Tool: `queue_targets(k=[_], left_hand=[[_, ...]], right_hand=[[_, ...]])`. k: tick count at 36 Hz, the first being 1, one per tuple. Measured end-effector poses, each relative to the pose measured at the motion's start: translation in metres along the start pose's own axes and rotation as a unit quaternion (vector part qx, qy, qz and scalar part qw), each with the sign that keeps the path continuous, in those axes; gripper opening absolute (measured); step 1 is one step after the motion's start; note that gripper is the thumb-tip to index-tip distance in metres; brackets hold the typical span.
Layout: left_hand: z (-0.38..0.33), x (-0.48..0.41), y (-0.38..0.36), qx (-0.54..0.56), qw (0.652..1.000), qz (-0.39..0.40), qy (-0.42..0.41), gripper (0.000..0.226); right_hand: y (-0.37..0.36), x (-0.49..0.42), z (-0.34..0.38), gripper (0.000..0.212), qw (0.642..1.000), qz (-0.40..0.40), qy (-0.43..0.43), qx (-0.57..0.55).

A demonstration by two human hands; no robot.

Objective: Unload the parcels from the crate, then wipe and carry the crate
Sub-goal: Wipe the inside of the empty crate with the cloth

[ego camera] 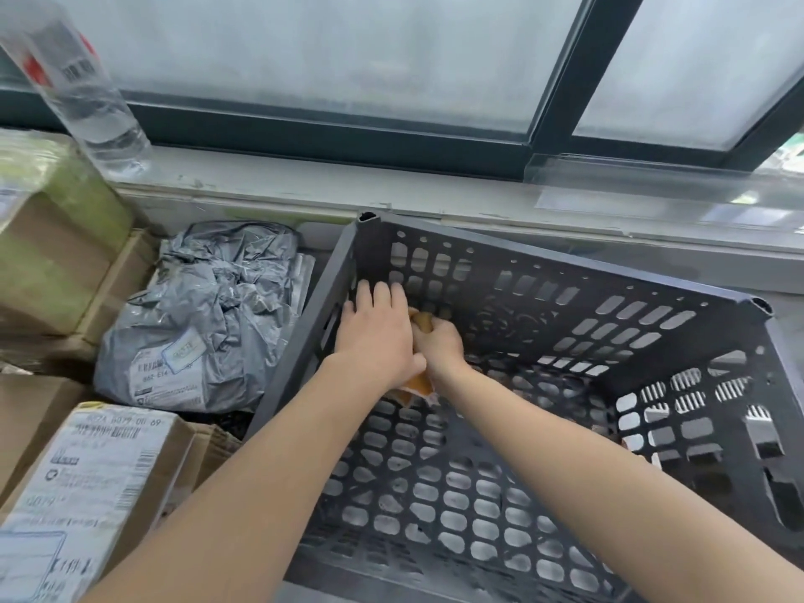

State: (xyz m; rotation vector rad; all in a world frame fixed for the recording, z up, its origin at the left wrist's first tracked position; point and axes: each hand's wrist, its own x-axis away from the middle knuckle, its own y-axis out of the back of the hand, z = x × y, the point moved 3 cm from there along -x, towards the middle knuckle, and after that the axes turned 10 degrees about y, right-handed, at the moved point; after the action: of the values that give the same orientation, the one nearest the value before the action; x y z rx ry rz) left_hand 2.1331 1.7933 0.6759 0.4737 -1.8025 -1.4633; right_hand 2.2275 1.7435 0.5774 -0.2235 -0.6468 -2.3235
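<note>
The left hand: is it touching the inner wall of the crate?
Touching. In the head view the left hand lies flat with its fingertips against the crate's far inner wall, no gap visible.

1. Dark grey perforated plastic crate (544,324) – matt, moulded.
2. Crumpled grey plastic mailer bag (209,315), at nine o'clock – glossy, creased.
3. Brown cardboard box with white paper label (87,485) – dull, rough.
4. Clear plastic water bottle (82,84), at eleven o'clock – shiny.
5. Orange cloth (420,385) – soft.
</note>
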Motion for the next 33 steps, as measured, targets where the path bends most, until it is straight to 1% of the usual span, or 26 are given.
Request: queue_targets(k=[2, 5, 9, 13, 19, 22, 25, 26, 28, 31, 33], left_hand=[[0.001, 0.001, -0.002, 0.004, 1.000, -0.001, 0.001, 0.099], [0.000, 0.001, -0.002, 0.010, 1.000, -0.001, -0.003, 0.099], [-0.005, -0.002, -0.001, 0.006, 1.000, -0.003, -0.006, 0.099], [-0.011, -0.004, 0.000, -0.004, 1.000, 0.005, -0.014, 0.100], [-0.027, -0.006, -0.001, -0.020, 0.999, 0.001, -0.037, 0.102], [-0.035, -0.005, -0.003, -0.021, 0.999, 0.006, -0.045, 0.100], [-0.042, -0.004, -0.005, -0.024, 0.998, 0.014, -0.049, 0.099], [-0.044, -0.004, -0.006, -0.025, 0.998, 0.016, -0.050, 0.099], [-0.047, -0.004, -0.007, -0.028, 0.998, 0.016, -0.053, 0.099], [-0.050, -0.004, -0.008, -0.029, 0.998, 0.014, -0.054, 0.100], [-0.051, -0.004, -0.009, -0.029, 0.998, 0.010, -0.054, 0.099]], right_hand=[[-0.005, -0.005, 0.009, 0.026, 1.000, 0.004, 0.008, -0.016], [-0.005, -0.015, 0.016, 0.032, 0.998, -0.022, -0.023, -0.058], [0.007, -0.014, 0.007, 0.020, 0.990, -0.060, -0.061, -0.116], [0.032, -0.008, -0.007, 0.024, 0.984, -0.098, -0.077, -0.130], [0.078, 0.000, -0.029, 0.036, 0.980, -0.136, -0.079, -0.119], [0.101, 0.004, -0.044, 0.035, 0.976, -0.169, -0.093, -0.098], [0.118, 0.009, -0.059, 0.042, 0.972, -0.192, -0.114, -0.080], [0.121, 0.012, -0.059, 0.042, 0.971, -0.196, -0.113, -0.079], [0.125, 0.013, -0.056, 0.036, 0.972, -0.198, -0.091, -0.083], [0.120, 0.015, -0.040, 0.026, 0.977, -0.188, -0.015, -0.102], [0.116, 0.016, -0.032, 0.025, 0.975, -0.187, 0.023, -0.114]])
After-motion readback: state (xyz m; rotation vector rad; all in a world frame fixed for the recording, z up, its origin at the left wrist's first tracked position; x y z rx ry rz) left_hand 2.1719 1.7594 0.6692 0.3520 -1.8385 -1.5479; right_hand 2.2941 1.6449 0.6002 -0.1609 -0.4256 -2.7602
